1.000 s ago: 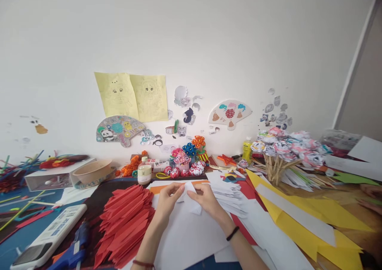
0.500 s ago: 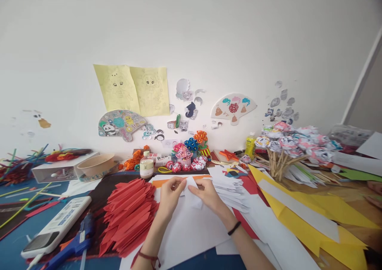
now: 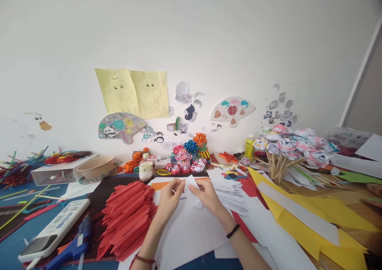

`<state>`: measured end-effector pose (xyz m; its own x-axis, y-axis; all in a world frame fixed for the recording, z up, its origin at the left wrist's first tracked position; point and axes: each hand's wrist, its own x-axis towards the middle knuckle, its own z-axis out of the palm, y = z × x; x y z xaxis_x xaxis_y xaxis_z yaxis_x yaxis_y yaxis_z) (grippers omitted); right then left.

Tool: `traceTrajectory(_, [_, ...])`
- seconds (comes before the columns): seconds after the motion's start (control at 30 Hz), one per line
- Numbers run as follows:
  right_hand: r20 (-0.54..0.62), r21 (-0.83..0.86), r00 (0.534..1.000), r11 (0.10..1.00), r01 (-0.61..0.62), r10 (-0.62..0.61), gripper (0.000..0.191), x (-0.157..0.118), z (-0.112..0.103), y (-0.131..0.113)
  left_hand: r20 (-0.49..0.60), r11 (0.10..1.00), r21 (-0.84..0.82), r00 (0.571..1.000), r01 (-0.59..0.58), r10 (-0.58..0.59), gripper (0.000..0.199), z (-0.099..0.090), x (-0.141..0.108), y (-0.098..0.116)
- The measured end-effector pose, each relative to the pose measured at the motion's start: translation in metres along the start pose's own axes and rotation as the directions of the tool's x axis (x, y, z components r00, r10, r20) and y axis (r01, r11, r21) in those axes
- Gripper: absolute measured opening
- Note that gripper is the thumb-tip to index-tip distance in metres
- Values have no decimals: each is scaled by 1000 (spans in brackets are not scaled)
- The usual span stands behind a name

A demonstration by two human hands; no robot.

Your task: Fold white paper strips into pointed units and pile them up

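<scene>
A small folded piece of white paper (image 3: pixel 195 201) is pinched between my two hands over large white sheets (image 3: pixel 191 234). My left hand (image 3: pixel 170 196) grips its left edge with thumb and forefinger. From the other side, my right hand (image 3: pixel 208 196) has its thumb pressed across the paper. The upper tip points up between the hands and the lower end hangs below the right thumb. To the left lies a thick pile of folded red paper pieces (image 3: pixel 128 218). A stack of folded white pieces (image 3: pixel 228 192) is just right of my right hand.
A blue glue gun (image 3: pixel 79 240) and white power strip (image 3: pixel 56 228) lie at left. Behind my hands stand a small bottle (image 3: pixel 146 168) and handmade flowers (image 3: pixel 182 154). Yellow paper (image 3: pixel 301 222) and a bunch of paper flowers on sticks (image 3: pixel 286 142) occupy the right. Another person's hand (image 3: pixel 375 190) shows at the right edge.
Both hands stay on the folded white paper, which has tilted slightly, its lower end a little less far down. The view has shifted slightly.
</scene>
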<state>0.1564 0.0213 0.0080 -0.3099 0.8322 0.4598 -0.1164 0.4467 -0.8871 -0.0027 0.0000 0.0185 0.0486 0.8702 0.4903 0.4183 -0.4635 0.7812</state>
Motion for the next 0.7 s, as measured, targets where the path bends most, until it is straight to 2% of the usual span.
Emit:
traceTrajectory(0.17, [-58,2,998,1000,-26,26,31,1,-1,3,11,1000,27,1000,-17,17,30,1,-1,1])
traceTrajectory(0.33, [-25,-10,999,1000,-29,28,30,2,-2,8,24,997,72,999,-28,26,27,3,-3,3])
traceTrajectory(0.47, [-32,-55,999,998,-31,29,28,2,-2,11,38,997,46,998,-55,53,28,3,-4,5])
traceTrajectory(0.7, [-6,-70,999,997,-41,41,30,2,-3,10,35,999,31,999,-19,18,28,2,-3,3])
